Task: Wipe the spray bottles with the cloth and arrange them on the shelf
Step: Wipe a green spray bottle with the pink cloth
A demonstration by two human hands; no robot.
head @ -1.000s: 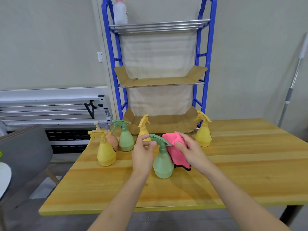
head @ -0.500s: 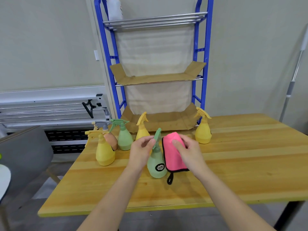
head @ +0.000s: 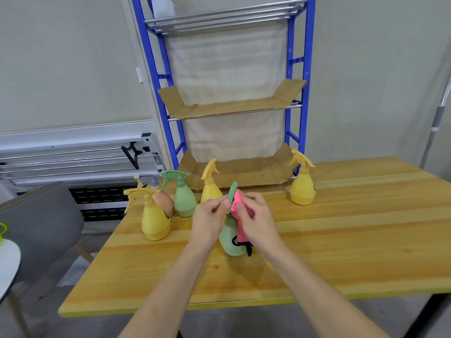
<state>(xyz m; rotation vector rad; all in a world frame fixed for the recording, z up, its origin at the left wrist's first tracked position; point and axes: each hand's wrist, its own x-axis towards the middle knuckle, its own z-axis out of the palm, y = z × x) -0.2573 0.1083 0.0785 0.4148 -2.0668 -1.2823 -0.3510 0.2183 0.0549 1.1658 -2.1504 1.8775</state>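
I have the green spray bottle standing upright on the counter, dead centre and closest to me, its long axis vertical with the trigger head at twelve o'clock above the body. My left hand comes in from about nine o'clock and its fingers pinch the green nozzle, which steadies the bottle. My right hand comes in from three o'clock, fingers curled round the pink cloth and pressing it against the neck and right shoulder of the bottle; a black loop of the cloth hangs down beside the base. So the bottle sits squarely between both hands, touching each, and I judge the coming stroke runs down along that vertical axis, from neck toward base, with the right hand doing the wiping. The left hand is the one placed to lift it afterward. The blue shelf rack stands at twelve o'clock behind the counter, its cardboard-lined tiers bare of these bottles as far as I can see. Four yellow, green and tan bottles cluster at ten o'clock, and one yellow bottle stands apart at two o'clock, none yet shelved.
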